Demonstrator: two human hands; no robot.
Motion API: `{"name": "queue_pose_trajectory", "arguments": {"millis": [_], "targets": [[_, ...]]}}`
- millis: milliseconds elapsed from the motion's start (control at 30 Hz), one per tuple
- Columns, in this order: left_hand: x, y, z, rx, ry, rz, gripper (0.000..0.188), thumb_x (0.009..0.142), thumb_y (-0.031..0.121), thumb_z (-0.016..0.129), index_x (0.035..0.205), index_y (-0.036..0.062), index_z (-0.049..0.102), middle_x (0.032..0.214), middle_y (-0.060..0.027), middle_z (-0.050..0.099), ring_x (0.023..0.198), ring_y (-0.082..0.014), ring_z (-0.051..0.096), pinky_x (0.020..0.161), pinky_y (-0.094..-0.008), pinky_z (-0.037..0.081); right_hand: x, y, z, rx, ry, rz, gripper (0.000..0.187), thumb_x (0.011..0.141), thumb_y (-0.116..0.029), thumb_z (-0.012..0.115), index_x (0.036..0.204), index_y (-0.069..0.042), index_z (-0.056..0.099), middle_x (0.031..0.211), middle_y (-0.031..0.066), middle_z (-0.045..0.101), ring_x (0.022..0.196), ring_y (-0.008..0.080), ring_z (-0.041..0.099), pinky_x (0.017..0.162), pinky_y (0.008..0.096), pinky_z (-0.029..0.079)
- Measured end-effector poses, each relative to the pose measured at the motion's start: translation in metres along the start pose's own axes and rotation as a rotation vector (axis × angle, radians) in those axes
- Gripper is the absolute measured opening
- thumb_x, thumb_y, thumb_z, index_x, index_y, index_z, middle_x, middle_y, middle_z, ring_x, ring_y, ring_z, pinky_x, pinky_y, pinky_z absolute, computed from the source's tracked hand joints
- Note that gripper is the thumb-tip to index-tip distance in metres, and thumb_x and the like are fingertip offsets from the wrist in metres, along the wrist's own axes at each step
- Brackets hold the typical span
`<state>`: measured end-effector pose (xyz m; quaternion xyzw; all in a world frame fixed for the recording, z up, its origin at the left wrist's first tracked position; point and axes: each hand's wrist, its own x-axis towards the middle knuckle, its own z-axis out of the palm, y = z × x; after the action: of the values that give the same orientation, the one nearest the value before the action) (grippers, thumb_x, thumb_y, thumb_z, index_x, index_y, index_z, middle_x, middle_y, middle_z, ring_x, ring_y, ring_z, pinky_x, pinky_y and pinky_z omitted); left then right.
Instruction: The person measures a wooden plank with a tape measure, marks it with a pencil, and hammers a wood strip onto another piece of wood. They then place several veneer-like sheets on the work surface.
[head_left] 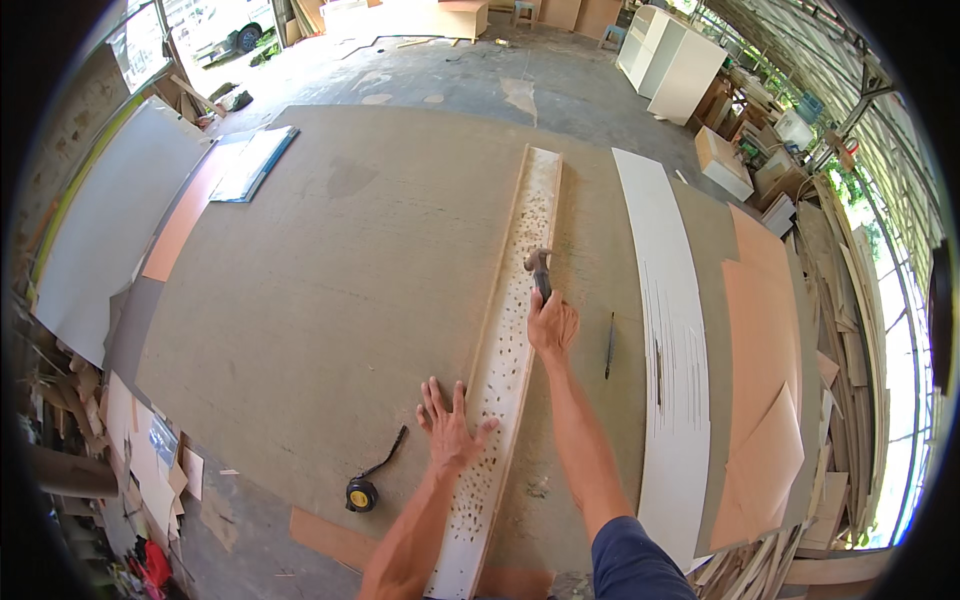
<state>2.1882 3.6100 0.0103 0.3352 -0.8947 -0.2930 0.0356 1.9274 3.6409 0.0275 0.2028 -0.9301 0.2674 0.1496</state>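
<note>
Head view: hammer in right hand, head away; along strip.

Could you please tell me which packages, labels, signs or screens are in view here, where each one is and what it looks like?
Printed sheet or booklet: lower left, among the scrap pieces beside the workbench; a small rectangle, bluish and white.
Cardboard boxes: upper right, by the window side; brown and blocky, stacked.
No signs or screens show.

Bright daylight from the right, sharp centre, fisheye-bent dark edges.
</note>
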Motion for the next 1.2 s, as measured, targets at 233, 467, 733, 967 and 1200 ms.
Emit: {"name": "queue_pose_trajectory", "arguments": {"millis": [233, 467, 733, 967, 1200], "targets": [[0.0, -0.006, 0.0, 0.023, 0.023, -0.005, 0.096, 0.082, 0.067, 0.06, 0.151, 0.006, 0.032, 0.16, -0.0286, 0.001, 0.149, -0.0417, -0.006, 0.115, -0.0605, 0.001, 0.016, -0.044, 0.016, 0.095, 0.349, -0.085, 0.026, 0.097, -0.028, 0.056, 0.088, -0.004, 0.053, 0.073, 0.0181, 0.067, 0.08, 0.0362, 0.065, 0.082, 0.0494, 0.04], [-0.001, -0.007, 0.001, -0.01, 0.018, -0.007, 0.095, 0.082, 0.066, 0.061, 0.15, 0.0064, 0.034, 0.16, -0.0283, 0.001, 0.149, -0.0412, -0.007, 0.114, -0.0598, -0.004, 0.049, -0.048, 0.015, -0.093, -0.167, 0.034, 0.033, 0.099, -0.035, 0.049, 0.089, -0.003, 0.053, 0.078, 0.017, 0.069, 0.078, 0.0362, 0.065, 0.086, 0.0566, 0.036], [-0.002, 0.005, 0.004, -0.034, 0.006, 0.018, 0.095, 0.081, 0.064, 0.062, 0.15, 0.0058, 0.034, 0.16, -0.0284, 0.001, 0.149, -0.041, -0.007, 0.114, -0.0615, -0.004, 0.044, 0.002, 0.041, -0.276, -0.159, -0.062, 0.041, 0.097, -0.04, 0.051, 0.096, 0.001, 0.057, 0.073, 0.0194, 0.068, 0.071, 0.0379, 0.066, 0.077, 0.0504, 0.037], [-0.001, -0.004, 0.002, -0.031, 0.035, 0.001, 0.094, 0.081, 0.064, 0.063, 0.15, 0.0052, 0.036, 0.16, -0.0287, 0.002, 0.149, -0.0418, -0.007, 0.114, -0.0621, -0.003, 0.049, -0.024, 0.03, 0.026, 0.158, -0.068, 0.041, 0.096, -0.043, 0.052, 0.094, -0.002, 0.061, 0.076, 0.0178, 0.07, 0.074, 0.036, 0.068, 0.094, 0.0527, 0.044], [-0.007, -0.006, 0.004, -0.011, -0.017, -0.042, 0.094, 0.079, 0.061, 0.068, 0.149, 0.0085, 0.035, 0.161, -0.0266, 0.0, 0.15, -0.0397, -0.007, 0.115, -0.0598, -0.004, 0.025, -0.035, -0.013, 0.054, -0.24, 0.132, 0.048, 0.098, -0.045, 0.049, 0.09, 0.001, 0.063, 0.083, 0.022, 0.07, 0.083, 0.0367, 0.069, 0.072, 0.0492, 0.051]]}}
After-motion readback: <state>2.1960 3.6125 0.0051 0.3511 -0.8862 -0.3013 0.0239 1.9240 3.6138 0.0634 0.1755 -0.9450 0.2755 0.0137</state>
